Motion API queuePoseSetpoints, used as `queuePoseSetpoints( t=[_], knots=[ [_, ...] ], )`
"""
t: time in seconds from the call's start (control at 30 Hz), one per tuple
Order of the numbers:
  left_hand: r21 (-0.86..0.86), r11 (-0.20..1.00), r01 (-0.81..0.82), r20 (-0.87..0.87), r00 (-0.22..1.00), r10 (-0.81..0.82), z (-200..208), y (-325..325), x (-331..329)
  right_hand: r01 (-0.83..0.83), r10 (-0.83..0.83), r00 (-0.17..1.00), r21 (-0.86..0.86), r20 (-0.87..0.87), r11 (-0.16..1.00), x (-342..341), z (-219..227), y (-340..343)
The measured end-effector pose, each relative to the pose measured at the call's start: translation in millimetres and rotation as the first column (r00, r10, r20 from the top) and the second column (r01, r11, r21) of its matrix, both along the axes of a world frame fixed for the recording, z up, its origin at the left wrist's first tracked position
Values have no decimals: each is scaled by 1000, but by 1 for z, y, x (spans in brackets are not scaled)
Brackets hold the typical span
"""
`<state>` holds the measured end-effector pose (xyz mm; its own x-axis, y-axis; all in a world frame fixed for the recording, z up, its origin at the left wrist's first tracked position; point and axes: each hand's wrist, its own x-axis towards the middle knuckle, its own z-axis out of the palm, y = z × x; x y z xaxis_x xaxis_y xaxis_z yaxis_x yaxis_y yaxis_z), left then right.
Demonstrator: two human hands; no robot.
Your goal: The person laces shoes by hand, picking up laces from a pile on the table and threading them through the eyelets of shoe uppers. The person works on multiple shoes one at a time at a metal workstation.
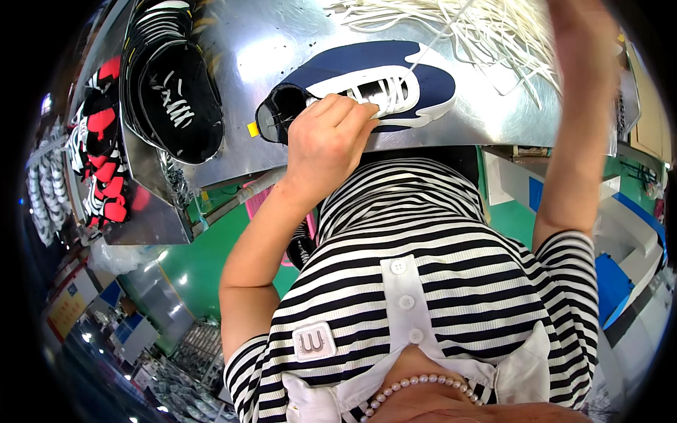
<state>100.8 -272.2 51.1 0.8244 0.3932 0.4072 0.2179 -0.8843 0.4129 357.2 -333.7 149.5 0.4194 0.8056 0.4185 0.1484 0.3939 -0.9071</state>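
A navy and white shoe (331, 63) lies on its sole on the metal table, toe to the right, with a yellow tab at its heel. My left hand (328, 137) is closed at the near side of its opening, thumb and forefinger pinched by the lacing. White lace (395, 92) crosses the shoe's throat in several rows. From the far side of the lacing, one length of lace (441, 37) runs taut up to the top edge. My right hand (584, 28) is raised at the top right, smeared and partly cut off, so its fingers do not show.
A pile of loose white laces (486, 42) covers the table's far right. Nested black shoe uppers (176, 99) stand at the left. Beyond them hang red, black and white pieces (106, 155). The metal table's (247, 158) near edge runs just before my body.
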Motion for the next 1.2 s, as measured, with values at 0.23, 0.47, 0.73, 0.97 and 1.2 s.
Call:
queuePoseSetpoints(
  t=[0.23, 0.47, 0.73, 0.97, 1.2],
  knots=[
    [-278, 900, -334, -238, 932, 273, 22, -1, -9, -310, 237, 947, -415, -217, 856, -61, -103, -4],
    [-481, 719, -501, -219, 863, 455, 2, 5, -5, -239, 276, 961, -493, 1, 836, -84, -109, 29],
    [9, 815, -579, 52, 814, 578, -20, -5, -6, -176, 276, 957, -591, 83, 788, -95, -106, 30],
    [-132, 832, -539, 57, 834, 549, -19, -11, -8, -186, 348, 891, -464, 291, 866, -86, -96, 12],
    [-166, 826, -539, 67, 829, 555, -17, -12, -8, -110, 335, 871, -522, 359, 846, -83, -82, -13]
  ],
)
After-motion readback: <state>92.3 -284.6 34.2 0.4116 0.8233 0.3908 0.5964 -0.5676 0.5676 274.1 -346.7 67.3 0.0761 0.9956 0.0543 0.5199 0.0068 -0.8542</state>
